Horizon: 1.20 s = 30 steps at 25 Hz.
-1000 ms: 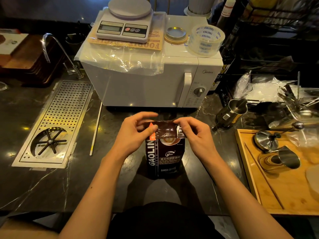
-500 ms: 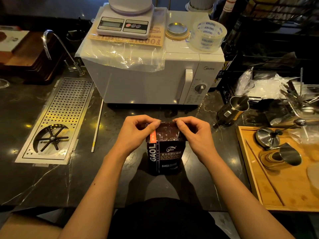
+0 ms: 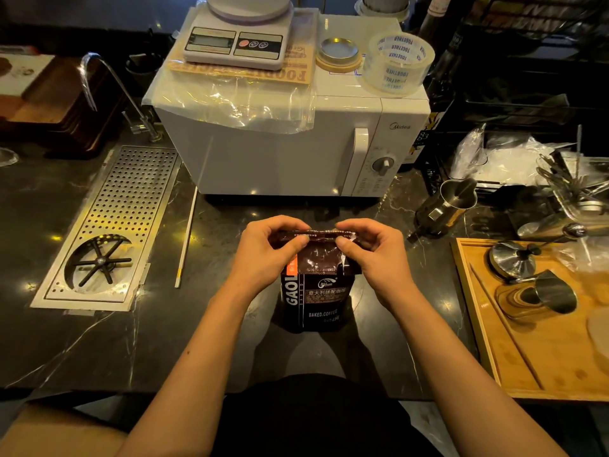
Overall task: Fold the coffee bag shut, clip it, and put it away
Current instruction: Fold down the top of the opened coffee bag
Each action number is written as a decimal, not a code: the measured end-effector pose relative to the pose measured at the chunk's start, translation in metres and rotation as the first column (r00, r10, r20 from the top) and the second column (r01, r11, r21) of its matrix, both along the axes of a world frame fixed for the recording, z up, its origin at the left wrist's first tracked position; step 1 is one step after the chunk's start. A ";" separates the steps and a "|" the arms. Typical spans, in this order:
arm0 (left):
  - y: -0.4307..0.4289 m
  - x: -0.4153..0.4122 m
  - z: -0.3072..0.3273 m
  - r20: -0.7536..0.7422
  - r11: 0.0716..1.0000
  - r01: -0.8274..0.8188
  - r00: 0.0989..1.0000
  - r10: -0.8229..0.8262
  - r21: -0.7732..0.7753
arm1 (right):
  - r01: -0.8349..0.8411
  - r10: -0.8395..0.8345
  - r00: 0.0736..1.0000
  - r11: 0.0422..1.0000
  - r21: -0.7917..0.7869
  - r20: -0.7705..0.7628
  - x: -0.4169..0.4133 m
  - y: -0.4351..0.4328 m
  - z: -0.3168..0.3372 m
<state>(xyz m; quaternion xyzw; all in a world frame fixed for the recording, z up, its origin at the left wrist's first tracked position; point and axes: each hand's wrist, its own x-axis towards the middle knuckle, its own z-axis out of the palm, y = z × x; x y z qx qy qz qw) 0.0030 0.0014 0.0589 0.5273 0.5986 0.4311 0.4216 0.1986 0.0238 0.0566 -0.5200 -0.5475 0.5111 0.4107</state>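
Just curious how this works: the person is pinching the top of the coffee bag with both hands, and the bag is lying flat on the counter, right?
Not quite. In the head view both the left hand and right hand do pinch the top, but the coffee bag stands upright on the counter, not flat.

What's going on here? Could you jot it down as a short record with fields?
action: folding over the top of the coffee bag
left hand: pinching the bag's top edge, left side
right hand: pinching the top edge, right side
bag position: upright on the dark counter, in front of the microwave
clip: none visible
on microwave: kitchen scale, tape roll
right side: wooden tray
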 end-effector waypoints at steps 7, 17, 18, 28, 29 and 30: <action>-0.002 0.006 -0.001 -0.017 1.000 -0.006 1.000 0.006 0.007 | 0.047 -0.048 0.999 0.998 0.028 0.013 -0.001 -0.005 -0.001; -0.003 0.006 -0.002 0.006 1.000 0.015 1.000 -0.015 0.027 | -0.037 0.008 0.976 0.991 0.131 0.219 -0.005 0.000 -0.003; -0.004 0.006 -0.003 0.029 1.000 0.016 0.999 -0.017 0.018 | -0.013 -0.022 0.973 0.988 0.152 0.230 -0.007 -0.001 -0.005; -0.006 0.012 -0.007 -0.028 0.993 -0.037 0.999 0.041 0.110 | -0.066 0.027 0.978 0.980 0.185 0.207 -0.003 -0.006 -0.005; -0.006 0.012 -0.007 -0.032 0.992 -0.035 0.999 0.039 0.118 | -0.088 0.055 0.980 0.982 0.169 0.192 -0.001 -0.006 -0.004; -0.005 0.012 -0.007 -0.031 0.992 -0.032 0.999 0.036 0.122 | -0.104 0.075 0.980 0.982 0.157 0.184 -0.001 -0.005 -0.003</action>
